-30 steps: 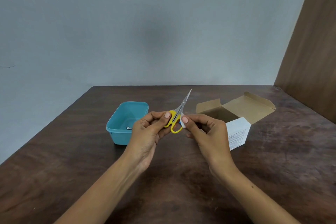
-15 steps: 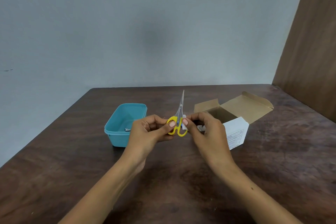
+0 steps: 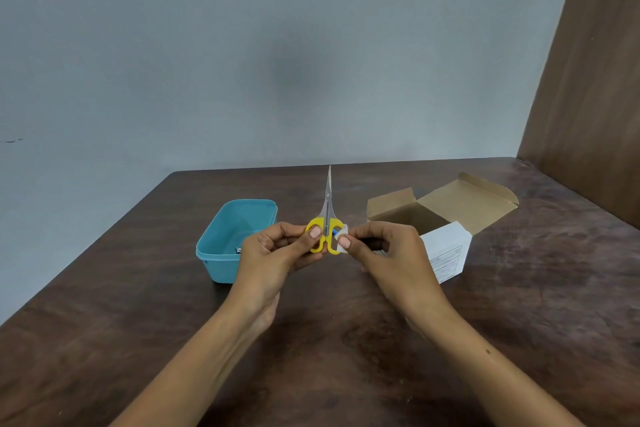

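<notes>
Small scissors (image 3: 326,215) with yellow handles and shut steel blades point straight up above the table. My left hand (image 3: 277,253) pinches the left handle loop, thumb on its front. My right hand (image 3: 388,253) pinches the right loop together with a small white tag or label (image 3: 343,242) that sits against it. A bit of blue shows between the handle and the tag. Both hands hover a little above the tabletop, between the blue tub and the carton.
A teal plastic tub (image 3: 235,236) stands left of my hands, with a small metal item inside. An open cardboard carton (image 3: 446,229) with a white printed side sits to the right. The dark wooden table (image 3: 346,340) meets a wooden panel (image 3: 595,80) at far right.
The scissors have swung from leaning right to pointing straight up. Both hands have stayed on the handle loops, with the white tag now more visible by my right thumb.
</notes>
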Tool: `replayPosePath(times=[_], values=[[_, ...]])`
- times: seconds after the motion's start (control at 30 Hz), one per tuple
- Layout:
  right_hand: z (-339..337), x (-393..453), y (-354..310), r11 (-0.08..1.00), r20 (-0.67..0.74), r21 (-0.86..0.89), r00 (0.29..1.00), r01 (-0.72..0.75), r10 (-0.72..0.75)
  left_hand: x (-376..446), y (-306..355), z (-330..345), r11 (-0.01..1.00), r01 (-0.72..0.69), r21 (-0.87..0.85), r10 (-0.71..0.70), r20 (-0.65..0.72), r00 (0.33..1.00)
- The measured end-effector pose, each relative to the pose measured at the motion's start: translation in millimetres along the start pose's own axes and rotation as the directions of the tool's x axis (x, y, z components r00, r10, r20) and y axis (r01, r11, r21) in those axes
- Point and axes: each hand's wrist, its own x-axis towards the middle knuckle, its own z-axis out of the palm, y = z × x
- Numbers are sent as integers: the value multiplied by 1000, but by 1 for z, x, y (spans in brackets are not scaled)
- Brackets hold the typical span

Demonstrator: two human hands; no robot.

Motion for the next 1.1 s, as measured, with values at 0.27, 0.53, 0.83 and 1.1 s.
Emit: replayPosePath(times=[0.27, 0.53, 0.83, 1.1], values=[[1, -2, -4, 998, -63, 69, 998, 6, -2, -2, 4, 1, 1000, 26, 0, -26, 21, 999], [8, -7, -2, 976, 42, 166, 990, -142, 136, -1, 0, 1, 997, 26, -78, -28, -22, 999], [2, -4, -5, 999, -14, -33, 1000, -6, 5, -1, -5, 1, 998, 34, 55, -34, 2, 999], [2, -7, -5, 926, -23, -302, 970, 225, -243, -6, -5, 7, 986, -64, 154, 49, 96, 994]])
